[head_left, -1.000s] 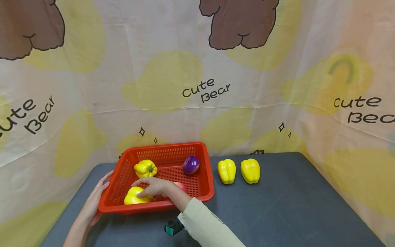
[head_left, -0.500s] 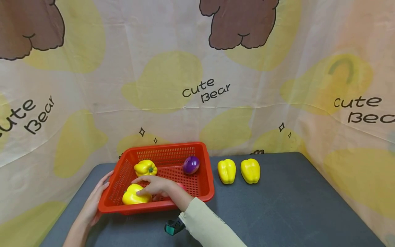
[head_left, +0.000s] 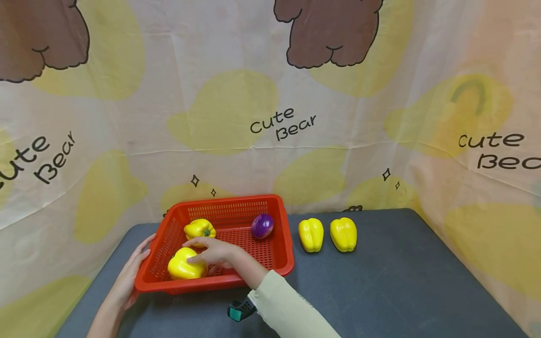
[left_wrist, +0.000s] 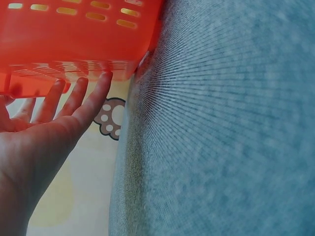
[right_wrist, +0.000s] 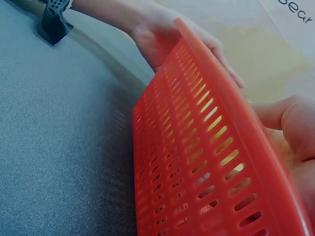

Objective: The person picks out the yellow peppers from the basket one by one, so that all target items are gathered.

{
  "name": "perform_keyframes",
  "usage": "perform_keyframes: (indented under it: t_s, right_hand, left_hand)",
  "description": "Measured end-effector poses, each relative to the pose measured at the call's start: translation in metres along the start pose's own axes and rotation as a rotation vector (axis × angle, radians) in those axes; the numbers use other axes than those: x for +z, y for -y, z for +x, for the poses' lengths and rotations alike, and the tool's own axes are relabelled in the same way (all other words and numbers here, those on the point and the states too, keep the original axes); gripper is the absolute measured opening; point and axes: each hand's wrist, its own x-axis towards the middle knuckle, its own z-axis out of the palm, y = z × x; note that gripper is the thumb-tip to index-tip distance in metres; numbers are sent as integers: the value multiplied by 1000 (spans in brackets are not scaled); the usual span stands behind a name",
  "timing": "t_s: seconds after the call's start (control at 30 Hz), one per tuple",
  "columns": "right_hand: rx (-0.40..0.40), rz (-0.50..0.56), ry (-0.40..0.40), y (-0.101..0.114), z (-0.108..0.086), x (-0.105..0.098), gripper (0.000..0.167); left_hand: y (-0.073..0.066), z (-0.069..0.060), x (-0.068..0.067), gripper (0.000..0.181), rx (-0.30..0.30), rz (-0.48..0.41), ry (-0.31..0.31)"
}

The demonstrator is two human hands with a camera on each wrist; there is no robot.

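Red basket, views: your head view looks down into the red basket (head_left: 232,209); your right wrist view gets only its slotted outer wall, with yellow showing through the slots; your left wrist view catches your left fingertips against the basket, a contact partly hidden from above.
Left hand (head_left: 127,277): fingers extended and spread, touching the basket's left outer side.
Right hand (head_left: 215,255): reaching over the basket's near rim, partly spread; thumb on the front yellow pepper (head_left: 182,266), fingers round its far side, gripping it.
Front yellow pepper: inside the basket, near-left corner; stem end can't be made out, so you can't settle its long axis.
Back yellow pepper (head_left: 198,228): inside the basket, far-left part; green stem toward the basket's right and near side.
Purple vegetable (head_left: 262,226): inside the basket, near the right wall.
Outside pair: two yellow peppers (head_left: 311,234) on the table (head_left: 380,281), just right of the basket, side by side, long axes roughly along its right wall.
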Motion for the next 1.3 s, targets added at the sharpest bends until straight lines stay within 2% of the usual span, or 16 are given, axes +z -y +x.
perform_keyframes:
  t_s: [0.3,0.47,0.67,0.97,1.3]
  right_hand:
    - [-3,40,22,4,-5,-3,52]
    - [-11,43,24,6,-8,-6,54]
    - [-22,68,-6,10,-11,-7,52]
    - [-39,116,-52,16,-17,-9,49]
    - [-70,174,-81,21,-25,-13,48]
  left_hand:
    - [0,0,1,51,17,-11,11]
    - [0,-1,0,51,6,-11,2]
    - [-1,-1,1,52,0,-4,0]
    - [0,-1,1,48,27,-39,28]
    - [0,-1,1,48,17,-30,14]
